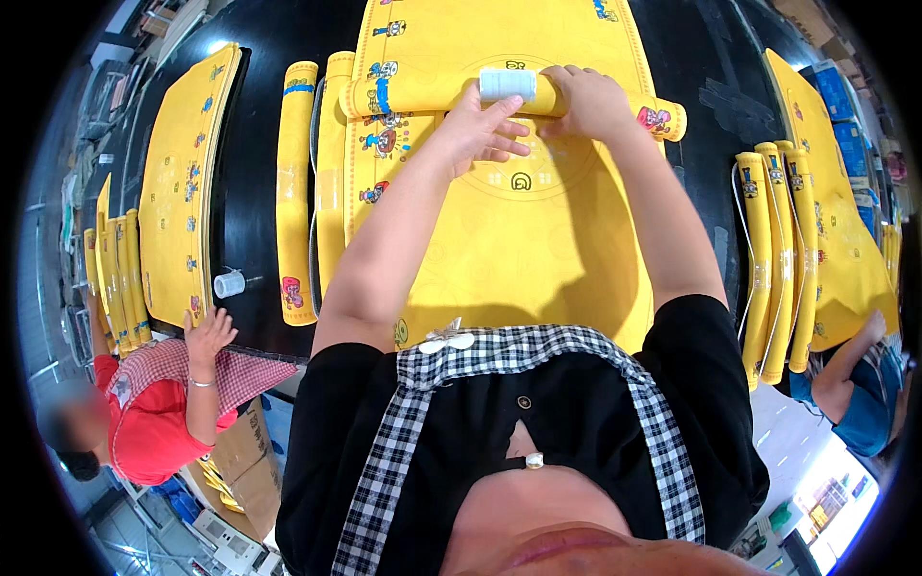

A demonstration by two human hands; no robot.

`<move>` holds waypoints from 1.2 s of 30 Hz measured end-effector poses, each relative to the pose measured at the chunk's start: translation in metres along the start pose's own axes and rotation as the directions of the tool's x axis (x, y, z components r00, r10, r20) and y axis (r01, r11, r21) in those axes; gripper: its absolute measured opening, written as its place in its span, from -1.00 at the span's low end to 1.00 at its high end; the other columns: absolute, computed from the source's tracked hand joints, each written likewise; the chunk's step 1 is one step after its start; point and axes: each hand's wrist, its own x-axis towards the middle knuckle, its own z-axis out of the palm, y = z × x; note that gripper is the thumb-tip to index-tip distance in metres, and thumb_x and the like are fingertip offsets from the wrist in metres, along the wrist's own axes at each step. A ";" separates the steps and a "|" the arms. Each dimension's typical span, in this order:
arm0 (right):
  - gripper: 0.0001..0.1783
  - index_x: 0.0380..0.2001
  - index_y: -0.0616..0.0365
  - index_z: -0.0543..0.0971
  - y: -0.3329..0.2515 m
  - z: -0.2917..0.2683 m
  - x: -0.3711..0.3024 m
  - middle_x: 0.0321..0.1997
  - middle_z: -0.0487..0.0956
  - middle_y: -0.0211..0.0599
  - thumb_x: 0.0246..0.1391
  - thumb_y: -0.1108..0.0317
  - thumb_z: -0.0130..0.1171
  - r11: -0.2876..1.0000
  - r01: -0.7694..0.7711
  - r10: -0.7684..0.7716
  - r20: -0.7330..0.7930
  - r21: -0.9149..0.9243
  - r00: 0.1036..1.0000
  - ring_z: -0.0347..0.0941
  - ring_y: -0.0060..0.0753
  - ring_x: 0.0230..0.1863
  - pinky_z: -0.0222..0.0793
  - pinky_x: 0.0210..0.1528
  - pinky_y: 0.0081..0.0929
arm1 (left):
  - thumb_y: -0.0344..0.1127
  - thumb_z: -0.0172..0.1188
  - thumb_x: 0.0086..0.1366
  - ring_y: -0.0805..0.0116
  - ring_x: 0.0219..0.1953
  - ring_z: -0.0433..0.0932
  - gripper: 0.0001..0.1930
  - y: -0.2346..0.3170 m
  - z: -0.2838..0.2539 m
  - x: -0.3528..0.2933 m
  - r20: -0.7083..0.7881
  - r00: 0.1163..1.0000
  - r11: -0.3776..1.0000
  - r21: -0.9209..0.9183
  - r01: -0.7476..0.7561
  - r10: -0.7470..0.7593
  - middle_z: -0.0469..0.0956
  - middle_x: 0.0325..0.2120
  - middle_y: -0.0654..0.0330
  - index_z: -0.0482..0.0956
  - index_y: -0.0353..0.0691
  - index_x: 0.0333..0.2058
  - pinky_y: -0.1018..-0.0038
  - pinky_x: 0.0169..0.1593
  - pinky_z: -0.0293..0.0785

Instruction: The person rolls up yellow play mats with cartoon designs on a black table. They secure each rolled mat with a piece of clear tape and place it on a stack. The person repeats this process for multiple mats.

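A yellow mat printed with cartoon figures (509, 250) lies flat before me, and a rolled yellow mat (423, 96) lies across it. My left hand (477, 132) grips a pale, whitish roll of tape (506, 85) against the rolled mat, with thumb and forefinger at the tape and the other fingers stretched out beneath. Just right of the tape, my right hand (588, 102) is closed over the rolled mat, fingers on its far side. Whether a strip of tape is stuck to the mat cannot be made out.
Rolled mats (298, 192) lie to the left on the black table (259, 144); several more rolls (778, 259) lie to the right. Flat mats are stacked (187, 182) at far left, near another tape roll (230, 283). A co-worker in red (168, 413) touches that stack; another person (850, 389) works at right.
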 end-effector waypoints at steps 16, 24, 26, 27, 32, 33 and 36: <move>-0.36 -0.14 0.11 0.62 -0.121 0.003 -0.180 -0.27 0.62 0.03 -0.19 -0.12 0.48 0.961 -0.090 0.040 0.192 0.263 0.981 0.61 0.08 -0.15 0.55 -0.07 -0.10 | -0.16 0.13 0.50 0.41 -0.49 0.68 -0.56 -0.136 -0.004 -0.176 0.016 0.981 0.977 0.094 0.189 -0.191 0.66 -0.27 0.06 0.32 -0.19 0.23 0.58 -0.57 0.50; -0.30 0.00 0.01 0.60 -0.030 -0.018 -0.123 -0.01 0.56 -0.14 -0.18 -0.13 0.53 0.987 -0.152 0.143 -0.157 -0.047 0.977 0.48 -0.02 0.03 0.38 0.17 -0.13 | -0.10 0.14 0.49 0.39 -0.52 0.68 -0.52 -0.086 0.010 -0.126 0.072 0.975 0.960 0.201 0.194 -0.212 0.66 -0.29 -0.01 0.22 -0.07 0.26 0.61 -0.60 0.38; -0.33 0.04 -0.01 0.57 -0.033 -0.023 -0.113 -0.01 0.61 -0.23 -0.10 -0.08 0.49 0.996 -0.041 0.054 -0.175 0.077 0.983 0.50 -0.04 0.08 0.36 0.19 -0.10 | -0.09 0.16 0.48 0.38 -0.50 0.68 -0.52 -0.074 0.009 -0.097 0.070 0.980 0.974 0.146 0.173 -0.185 0.66 -0.29 0.00 0.24 -0.06 0.24 0.62 -0.60 0.37; -0.33 0.06 -0.01 0.56 -0.042 -0.021 -0.110 0.00 0.61 -0.24 -0.08 -0.07 0.47 0.995 0.031 -0.012 -0.190 0.095 0.982 0.50 -0.06 0.11 0.36 0.20 -0.10 | -0.09 0.17 0.47 0.37 -0.50 0.68 -0.52 -0.068 0.009 -0.083 0.069 0.982 0.979 0.117 0.165 -0.174 0.66 -0.29 0.00 0.25 -0.05 0.23 0.63 -0.61 0.36; -0.19 0.21 -0.07 0.45 -0.027 -0.001 -0.064 0.05 0.63 -0.23 -0.09 -0.10 0.46 0.993 -0.110 0.108 -0.056 -0.042 0.993 0.55 -0.07 0.12 0.47 0.11 -0.18 | -0.09 0.16 0.47 0.38 -0.45 0.69 -0.59 -0.044 0.018 -0.039 0.062 0.990 0.990 0.069 0.124 -0.128 0.67 -0.28 0.03 0.29 -0.07 0.16 0.64 -0.60 0.36; -0.21 0.18 -0.06 0.47 -0.024 -0.006 -0.060 0.03 0.63 -0.19 -0.10 -0.10 0.45 0.991 -0.131 0.132 -0.018 0.015 0.991 0.59 -0.02 0.04 0.51 0.04 -0.15 | -0.10 0.16 0.48 0.38 -0.44 0.69 -0.59 -0.045 0.019 -0.038 0.049 0.991 0.991 0.066 0.119 -0.123 0.67 -0.28 0.03 0.29 -0.07 0.16 0.63 -0.60 0.36; -0.24 0.15 -0.04 0.49 -0.050 -0.024 -0.084 -0.01 0.64 -0.12 -0.12 -0.07 0.46 0.988 -0.143 0.135 0.112 0.064 0.984 0.60 0.01 0.00 0.52 0.01 -0.11 | -0.15 0.16 0.47 0.40 -0.46 0.69 -0.57 -0.057 0.011 -0.067 0.061 0.992 0.991 0.082 0.103 -0.108 0.67 -0.32 0.07 0.27 -0.09 0.19 0.60 -0.60 0.39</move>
